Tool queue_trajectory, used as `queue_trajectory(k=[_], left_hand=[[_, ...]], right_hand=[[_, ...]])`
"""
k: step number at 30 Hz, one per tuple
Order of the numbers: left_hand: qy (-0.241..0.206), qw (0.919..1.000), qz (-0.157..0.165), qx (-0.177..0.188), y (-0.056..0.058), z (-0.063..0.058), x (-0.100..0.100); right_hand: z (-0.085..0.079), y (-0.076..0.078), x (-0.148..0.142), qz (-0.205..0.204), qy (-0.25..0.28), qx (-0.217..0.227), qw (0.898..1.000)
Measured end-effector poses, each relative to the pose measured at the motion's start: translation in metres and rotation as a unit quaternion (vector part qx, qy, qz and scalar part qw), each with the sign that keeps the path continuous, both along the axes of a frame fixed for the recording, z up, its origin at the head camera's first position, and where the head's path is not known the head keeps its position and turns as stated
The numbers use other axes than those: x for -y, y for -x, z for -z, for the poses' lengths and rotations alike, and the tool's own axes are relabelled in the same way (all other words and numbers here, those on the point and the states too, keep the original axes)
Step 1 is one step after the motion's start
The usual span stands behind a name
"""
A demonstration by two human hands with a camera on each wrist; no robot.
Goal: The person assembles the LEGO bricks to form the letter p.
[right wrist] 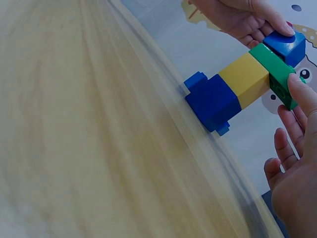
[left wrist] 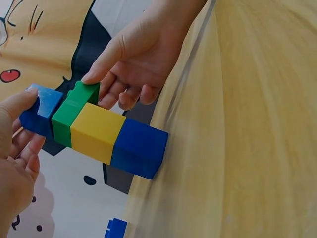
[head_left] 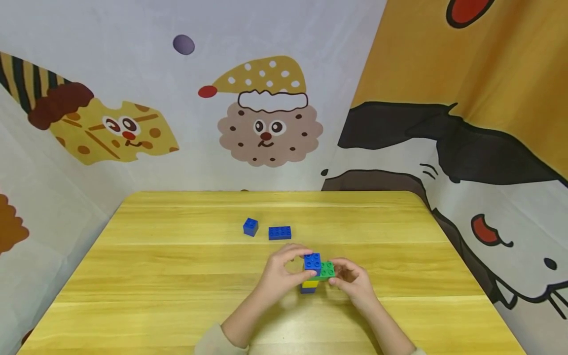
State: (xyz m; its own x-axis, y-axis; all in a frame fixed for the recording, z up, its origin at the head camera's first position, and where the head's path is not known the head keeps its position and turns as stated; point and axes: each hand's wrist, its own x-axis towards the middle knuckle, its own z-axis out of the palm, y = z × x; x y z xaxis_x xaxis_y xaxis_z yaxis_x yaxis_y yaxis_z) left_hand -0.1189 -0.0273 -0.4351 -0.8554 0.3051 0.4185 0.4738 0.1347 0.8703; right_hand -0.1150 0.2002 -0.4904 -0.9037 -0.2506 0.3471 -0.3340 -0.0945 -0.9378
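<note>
A short tower stands near the middle of the table, with a blue brick (left wrist: 139, 148) at its base, a yellow brick (left wrist: 98, 131) above it and a long green brick (head_left: 327, 269) across that. The green brick juts out to the right. On top, a square blue brick (head_left: 312, 262) is pinched between thumb and fingers of my left hand (head_left: 279, 271). That brick sits slightly tilted on the green one; whether it is fully seated I cannot tell. My right hand (head_left: 358, 285) pinches the jutting end of the green brick (right wrist: 282, 79).
Behind the tower, to the left, lie a square blue brick (head_left: 250, 227) and a longer studded blue brick (head_left: 279, 233) on the wooden table (head_left: 168, 281). A cartoon-printed cloth (head_left: 133, 49) hangs beyond the table's far edge.
</note>
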Motion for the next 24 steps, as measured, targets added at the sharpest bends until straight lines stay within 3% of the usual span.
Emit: queue_trajectory(k=[14,24], left_hand=[[0.002,1.0000,-0.009,0.000,-0.0011,0.0037,-0.0026],[0.014,0.9996,-0.006,-0.024,0.0018,0.0030,-0.0018]], right_hand=[[0.0016,-0.0005,-0.0014,-0.009,0.002,-0.003,1.000],[0.0004,0.0005,0.0000,-0.011,0.004,-0.011,1.000]])
